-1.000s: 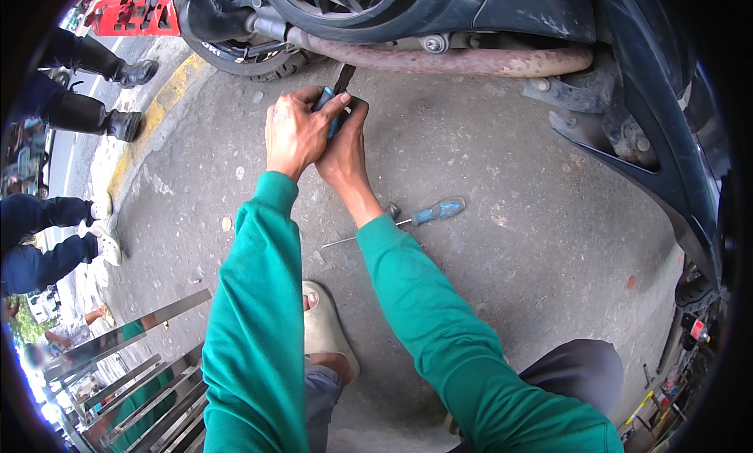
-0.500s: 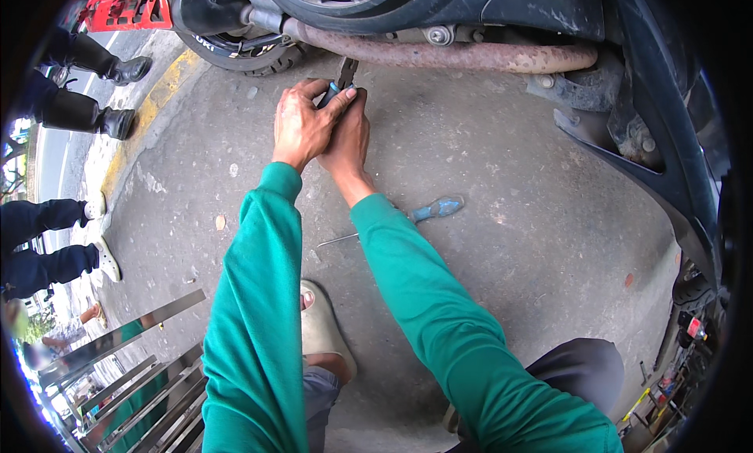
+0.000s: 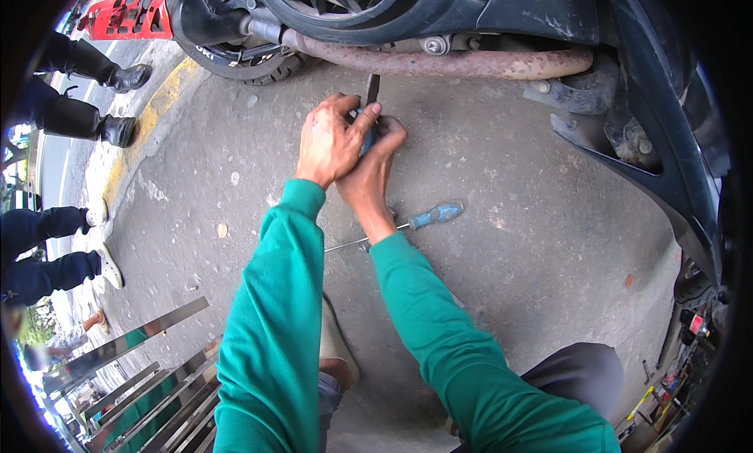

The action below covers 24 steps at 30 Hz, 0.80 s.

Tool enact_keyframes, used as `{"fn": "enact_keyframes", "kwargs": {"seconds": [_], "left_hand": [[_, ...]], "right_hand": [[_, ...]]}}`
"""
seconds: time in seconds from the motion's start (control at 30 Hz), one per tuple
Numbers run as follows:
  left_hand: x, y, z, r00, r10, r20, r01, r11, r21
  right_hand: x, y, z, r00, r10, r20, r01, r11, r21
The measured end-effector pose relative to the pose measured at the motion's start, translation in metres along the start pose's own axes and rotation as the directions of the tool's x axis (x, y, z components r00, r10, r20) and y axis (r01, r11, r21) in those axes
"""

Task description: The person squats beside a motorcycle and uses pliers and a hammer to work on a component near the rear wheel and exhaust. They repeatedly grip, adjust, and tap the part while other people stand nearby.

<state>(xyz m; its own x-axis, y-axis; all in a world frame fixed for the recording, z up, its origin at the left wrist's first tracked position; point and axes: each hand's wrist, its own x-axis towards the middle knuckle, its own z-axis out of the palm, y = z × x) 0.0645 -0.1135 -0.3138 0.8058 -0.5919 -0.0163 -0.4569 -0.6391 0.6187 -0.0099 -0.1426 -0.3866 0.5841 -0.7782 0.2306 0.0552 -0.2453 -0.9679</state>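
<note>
My left hand (image 3: 329, 143) and my right hand (image 3: 370, 174) are closed together around blue-handled pliers (image 3: 372, 90). Their dark jaws point away from me, toward the underside of a scooter; whether the jaws grip anything cannot be told. Most of the handles are hidden by my fingers. Just beyond the jaws runs the scooter's rusty exhaust pipe (image 3: 455, 64). On the pavement beneath my right wrist lies a screwdriver (image 3: 437, 214) with a blue handle, its thin shaft reaching left.
Dark scooter bodywork (image 3: 541, 14) spans the far side, with a rear tyre (image 3: 255, 70) at left. A slatted metal bench (image 3: 149, 390) stands at near left. People's boots (image 3: 118, 130) and pale shoes (image 3: 108, 265) are along the kerb. Assorted tools (image 3: 667, 390) lie at near right.
Both hands, with the pliers between them, have shifted right and slightly toward me. The pliers' jaws now appear turned more edge-on. The screwdriver stays on the pavement.
</note>
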Motion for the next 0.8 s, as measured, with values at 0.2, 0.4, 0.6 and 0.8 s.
{"fn": "enact_keyframes", "kwargs": {"seconds": [0.2,0.4,0.6,0.8], "left_hand": [[-0.026,0.017,0.011,0.965,-0.159,-0.208,0.153,0.987,-0.042],[-0.022,0.013,0.000,0.973,0.022,-0.230,-0.012,0.999,0.047],[-0.021,-0.002,-0.015,0.982,-0.175,-0.067,0.128,0.887,-0.443],[-0.025,-0.004,-0.028,0.983,-0.184,-0.016,0.158,0.882,-0.444]], "right_hand": [[-0.018,-0.012,-0.023,0.996,0.083,0.021,-0.080,0.990,-0.117],[-0.007,-0.028,-0.016,0.994,0.067,0.085,-0.062,0.996,-0.060],[0.004,-0.034,-0.024,0.902,0.279,0.330,-0.341,0.929,0.146],[0.010,-0.042,-0.024,0.926,0.230,0.298,-0.219,0.973,-0.071]]}}
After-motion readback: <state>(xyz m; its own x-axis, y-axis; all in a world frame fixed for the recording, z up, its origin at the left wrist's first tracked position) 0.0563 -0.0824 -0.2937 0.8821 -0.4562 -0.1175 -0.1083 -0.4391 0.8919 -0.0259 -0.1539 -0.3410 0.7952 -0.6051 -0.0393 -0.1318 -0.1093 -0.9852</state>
